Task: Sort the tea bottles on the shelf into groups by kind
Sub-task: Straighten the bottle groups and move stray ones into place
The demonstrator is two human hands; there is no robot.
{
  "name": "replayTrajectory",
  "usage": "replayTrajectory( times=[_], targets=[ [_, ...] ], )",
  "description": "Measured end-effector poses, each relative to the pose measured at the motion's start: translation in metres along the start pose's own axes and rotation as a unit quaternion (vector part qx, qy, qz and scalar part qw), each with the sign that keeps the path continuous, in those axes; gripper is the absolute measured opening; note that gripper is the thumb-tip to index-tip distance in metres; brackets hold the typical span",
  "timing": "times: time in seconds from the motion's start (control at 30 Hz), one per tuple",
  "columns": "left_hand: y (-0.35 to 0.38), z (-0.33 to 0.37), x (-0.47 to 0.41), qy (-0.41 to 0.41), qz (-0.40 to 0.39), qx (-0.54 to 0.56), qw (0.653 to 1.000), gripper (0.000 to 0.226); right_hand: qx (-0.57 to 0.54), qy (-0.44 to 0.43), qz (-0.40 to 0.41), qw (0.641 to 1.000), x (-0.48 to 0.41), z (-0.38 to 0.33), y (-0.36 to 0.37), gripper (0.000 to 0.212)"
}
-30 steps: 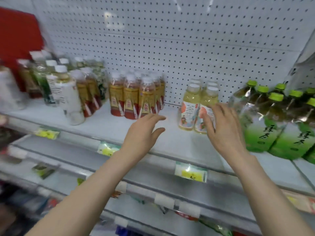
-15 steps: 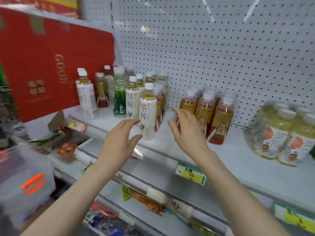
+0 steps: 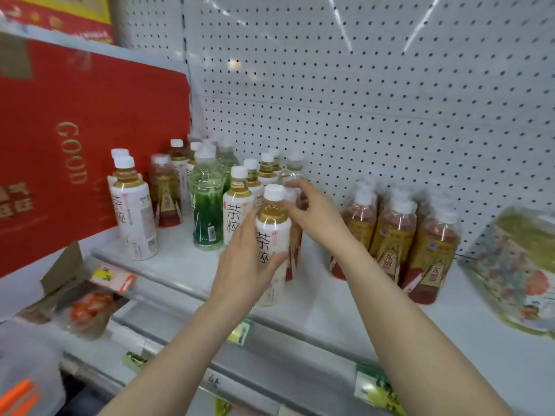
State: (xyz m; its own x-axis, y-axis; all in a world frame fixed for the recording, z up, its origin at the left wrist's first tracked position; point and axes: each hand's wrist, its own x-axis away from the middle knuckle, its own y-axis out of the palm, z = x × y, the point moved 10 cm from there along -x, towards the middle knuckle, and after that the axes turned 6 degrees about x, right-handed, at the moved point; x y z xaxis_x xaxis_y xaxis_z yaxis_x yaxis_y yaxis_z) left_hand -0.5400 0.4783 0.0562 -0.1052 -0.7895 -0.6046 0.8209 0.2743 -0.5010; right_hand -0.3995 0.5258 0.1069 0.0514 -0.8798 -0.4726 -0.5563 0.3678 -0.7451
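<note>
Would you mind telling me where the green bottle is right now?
In the head view, the green bottle stands left of centre on the shelf, between a brown tea bottle and a white-labelled bottle.

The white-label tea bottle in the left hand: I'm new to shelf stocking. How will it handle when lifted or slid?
The white-label tea bottle looks full, so probably heavy for its size. It is tall and narrow, so a push near the cap may tip it. Its wrap looks smooth; the left hand likely needs a firm grip.

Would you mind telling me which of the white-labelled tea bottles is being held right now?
The front white-labelled bottle, nearest the shelf edge: the left hand wraps its label, the right hand reaches beside its cap. The other white-labelled bottles stand untouched.
</note>
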Motion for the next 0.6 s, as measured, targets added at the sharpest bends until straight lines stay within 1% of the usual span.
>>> replayTrajectory(
  times=[0.07, 0.17, 0.3, 0.4, 0.43, 0.47, 0.53, 0.57, 0.6],
  targets=[
    [-0.011, -0.011, 0.000, -0.005, 0.000, -0.011, 1.000, 0.090, 0.004, 0.007, 0.016, 1.000, 0.002, -0.001, -0.002, 0.049],
    [-0.028, -0.029, -0.002, -0.014, 0.004, -0.019, 1.000, 0.087, 0.045, 0.029, 0.033, 0.998, 0.015, 0.001, -0.018, 0.049],
    [-0.038, -0.051, -0.011, -0.023, -0.001, -0.018, 1.000, 0.089, 0.093, 0.114, 0.053, 0.988, 0.055, 0.021, -0.055, 0.050],
    [-0.044, -0.048, -0.010, -0.034, 0.028, -0.002, 0.999, 0.096, 0.133, 0.179, 0.068, 0.972, 0.088, 0.042, -0.087, 0.047],
    [-0.048, -0.042, -0.007, -0.025, 0.052, -0.001, 0.998, 0.099, 0.147, 0.198, 0.079, 0.966, 0.098, 0.050, -0.098, 0.047],
    [-0.052, -0.030, -0.003, 0.003, 0.079, 0.002, 0.997, 0.100, 0.161, 0.216, 0.092, 0.959, 0.107, 0.058, -0.108, 0.047],
    [-0.053, 0.003, 0.007, 0.093, 0.110, 0.024, 0.989, 0.092, 0.186, 0.246, 0.116, 0.944, 0.125, 0.073, -0.124, 0.048],
    [-0.046, 0.019, 0.010, 0.134, 0.100, 0.041, 0.985, 0.085, 0.197, 0.252, 0.126, 0.939, 0.132, 0.077, -0.131, 0.047],
    [-0.034, 0.031, 0.010, 0.160, 0.074, 0.055, 0.983, 0.081, 0.207, 0.255, 0.136, 0.935, 0.137, 0.080, -0.135, 0.046]
  ],
)
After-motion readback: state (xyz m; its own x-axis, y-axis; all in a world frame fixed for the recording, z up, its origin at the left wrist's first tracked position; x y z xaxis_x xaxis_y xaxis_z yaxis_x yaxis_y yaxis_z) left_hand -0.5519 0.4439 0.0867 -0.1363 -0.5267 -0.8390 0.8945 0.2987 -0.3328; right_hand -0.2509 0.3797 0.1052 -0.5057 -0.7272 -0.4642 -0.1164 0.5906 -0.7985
